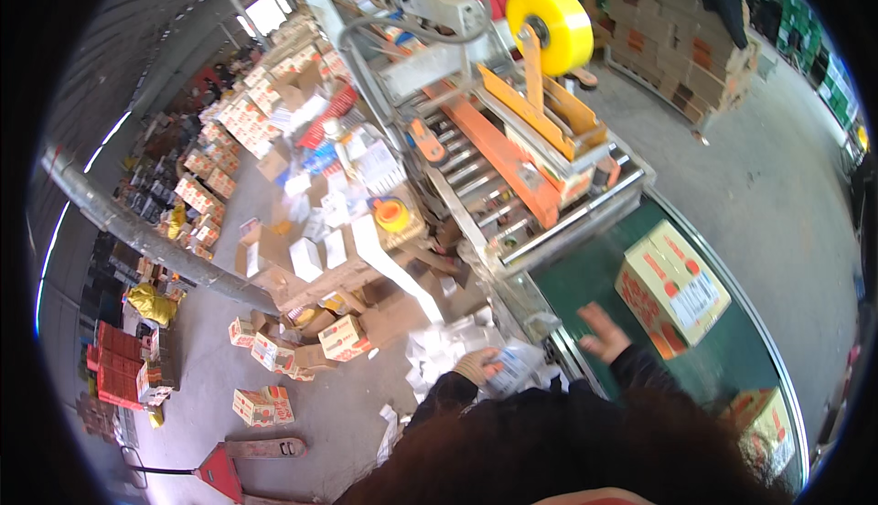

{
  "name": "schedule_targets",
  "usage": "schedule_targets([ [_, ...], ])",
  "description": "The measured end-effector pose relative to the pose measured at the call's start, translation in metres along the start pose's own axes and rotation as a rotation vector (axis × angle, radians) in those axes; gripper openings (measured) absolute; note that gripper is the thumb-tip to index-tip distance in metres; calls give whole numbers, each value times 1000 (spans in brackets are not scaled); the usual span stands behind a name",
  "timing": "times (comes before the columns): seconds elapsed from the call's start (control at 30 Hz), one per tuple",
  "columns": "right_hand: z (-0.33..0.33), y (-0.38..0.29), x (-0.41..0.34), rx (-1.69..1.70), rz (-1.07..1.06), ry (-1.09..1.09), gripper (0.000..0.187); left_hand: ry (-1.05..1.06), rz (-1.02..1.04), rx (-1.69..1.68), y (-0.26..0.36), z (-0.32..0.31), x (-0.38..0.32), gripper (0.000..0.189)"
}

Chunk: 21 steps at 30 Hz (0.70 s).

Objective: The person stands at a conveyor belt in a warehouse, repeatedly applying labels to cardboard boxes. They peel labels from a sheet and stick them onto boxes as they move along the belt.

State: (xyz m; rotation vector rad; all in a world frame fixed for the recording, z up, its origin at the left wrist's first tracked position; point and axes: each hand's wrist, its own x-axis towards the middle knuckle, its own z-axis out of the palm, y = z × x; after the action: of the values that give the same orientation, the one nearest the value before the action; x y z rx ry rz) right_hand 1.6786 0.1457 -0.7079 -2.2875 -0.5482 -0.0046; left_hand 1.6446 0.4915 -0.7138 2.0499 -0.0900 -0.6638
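My left hand point(480, 366) holds a roll of printed labels point(513, 366) low in front of my body. Above the green conveyor belt point(579, 268) is my right hand point(605, 335), empty, fingers apart. Just right of it, not touching, a printed cardboard box point(672, 292) with a white label on top lies on the belt. Another printed box point(765, 429) sits lower on the belt, partly hidden by my arm and hair. Beyond the belt stands a carton-sealing machine point(501, 155) with a large yellow tape roll point(550, 30) and a box inside.
A cluttered table point(312, 289) with papers and a tape roll point(392, 215) stands left of the machine. White paper strips point(439, 350) lie heaped by my left hand. A red pallet jack point(221, 471) is on the floor at lower left. A person in red stands behind the machine.
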Motion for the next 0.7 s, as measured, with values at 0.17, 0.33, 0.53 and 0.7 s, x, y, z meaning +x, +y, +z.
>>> schedule_targets([
  [0.17,43,-49,56,-96,-366,-212,30,-63,49,-60,51,12,19,36],
  [0.33,32,-21,80,-92,-69,60,28,-273,-27,-473,44,0,4,27],
  [0.53,51,-53,61,459,-120,-195,36,-17,174,-488,31,13,23,28],
  [0.7,53,-20,66,811,30,-222,29,-235,128,-705,34,9,24,38],
])
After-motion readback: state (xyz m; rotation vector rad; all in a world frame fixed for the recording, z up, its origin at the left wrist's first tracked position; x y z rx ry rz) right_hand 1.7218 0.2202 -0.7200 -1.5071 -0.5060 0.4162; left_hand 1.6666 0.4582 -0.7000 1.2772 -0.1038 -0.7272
